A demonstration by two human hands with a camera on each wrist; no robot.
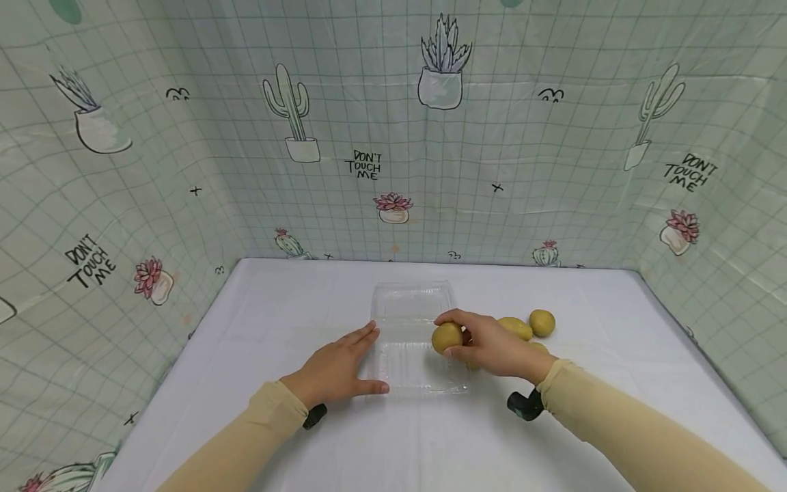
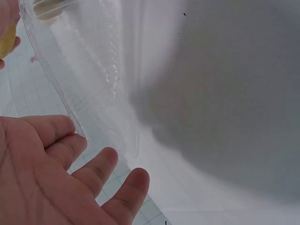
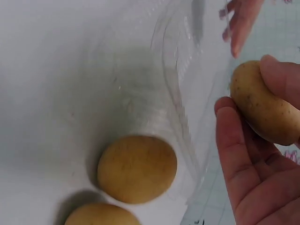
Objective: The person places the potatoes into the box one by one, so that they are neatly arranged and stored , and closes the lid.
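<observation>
My right hand [image 1: 492, 345] grips a yellow-brown potato [image 1: 446, 337] between thumb and fingers, above the right side of a clear plastic clamshell box [image 1: 402, 369]. The box lies unfolded, its two halves one behind the other. In the right wrist view, the held potato [image 3: 255, 101] is clear of the box wall. At the box's left edge rests my left hand [image 1: 337, 365], fingers spread and thumb along the front corner. The left wrist view has its fingertips [image 2: 70, 145] touching the clear rim [image 2: 54, 84].
Several loose potatoes lie to the right of the box, such as one at the back [image 1: 542, 322] and a longer one [image 1: 515, 328], partly behind my right hand. A white cloth covers the table [image 1: 295, 294]. Patterned curtains [image 1: 393, 123] stand behind it and at both sides.
</observation>
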